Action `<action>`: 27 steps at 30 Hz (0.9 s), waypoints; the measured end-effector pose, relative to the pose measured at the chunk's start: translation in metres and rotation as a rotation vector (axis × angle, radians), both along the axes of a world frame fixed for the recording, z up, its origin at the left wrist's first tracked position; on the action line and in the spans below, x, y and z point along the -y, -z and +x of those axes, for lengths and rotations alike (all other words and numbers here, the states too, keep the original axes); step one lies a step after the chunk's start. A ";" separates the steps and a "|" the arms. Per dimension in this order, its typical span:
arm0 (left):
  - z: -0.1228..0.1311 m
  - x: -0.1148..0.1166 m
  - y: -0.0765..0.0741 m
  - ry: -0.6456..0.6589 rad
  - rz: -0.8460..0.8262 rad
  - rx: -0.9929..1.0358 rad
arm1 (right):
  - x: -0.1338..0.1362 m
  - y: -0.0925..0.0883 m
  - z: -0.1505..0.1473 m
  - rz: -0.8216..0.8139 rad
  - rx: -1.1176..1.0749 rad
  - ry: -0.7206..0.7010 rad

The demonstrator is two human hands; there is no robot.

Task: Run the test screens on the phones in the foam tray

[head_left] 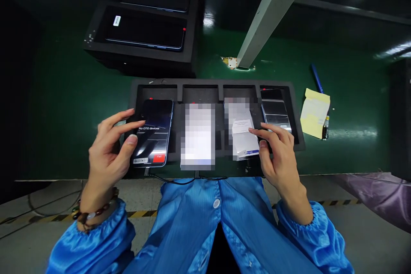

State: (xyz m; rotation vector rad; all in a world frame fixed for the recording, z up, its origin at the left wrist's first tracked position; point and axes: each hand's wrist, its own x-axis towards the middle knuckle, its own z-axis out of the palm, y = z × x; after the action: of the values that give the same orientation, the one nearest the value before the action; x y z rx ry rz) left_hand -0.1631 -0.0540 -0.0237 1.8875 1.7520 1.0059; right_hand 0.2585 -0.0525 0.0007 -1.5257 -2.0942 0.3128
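Note:
A black tray (212, 83) with four slots lies on the green belt and holds several phones. My left hand (111, 150) has its fingers spread, and its thumb rests on the leftmost phone (156, 130), whose dark screen shows white text and a red button. A second phone (197, 135) shows a bright screen. My right hand (278, 154) is open too, its fingertips touching the lit screen of the third phone (242, 132). The fourth phone (276, 109) at the right is dark and untouched.
A second black tray (96, 36) with dark phones sits at the back left. A slanted grey post (269, 13) rises behind the tray. A yellow note pad (314, 111) and a blue pen (316, 77) lie at the right. Cables (180, 178) run under the tray's front edge.

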 end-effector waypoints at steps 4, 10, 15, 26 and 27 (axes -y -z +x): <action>0.001 -0.001 -0.001 0.000 -0.001 0.002 | 0.005 -0.006 -0.012 -0.017 -0.018 -0.061; 0.006 0.001 -0.004 0.008 0.005 -0.021 | 0.018 -0.015 -0.053 -0.074 -0.111 -0.525; 0.005 0.004 -0.006 0.022 0.015 -0.016 | 0.016 -0.016 -0.063 -0.088 -0.125 -0.485; 0.004 0.016 0.000 0.079 0.020 -0.035 | 0.003 -0.012 -0.070 -0.142 -0.074 -0.356; 0.004 0.016 0.001 0.081 0.017 -0.038 | 0.002 -0.012 -0.072 -0.144 -0.080 -0.355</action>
State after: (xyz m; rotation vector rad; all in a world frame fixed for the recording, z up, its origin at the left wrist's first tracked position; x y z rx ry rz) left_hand -0.1587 -0.0701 -0.0248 1.9836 1.6786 0.9636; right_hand 0.1866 -0.0548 0.0123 -1.1869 -2.3145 0.6537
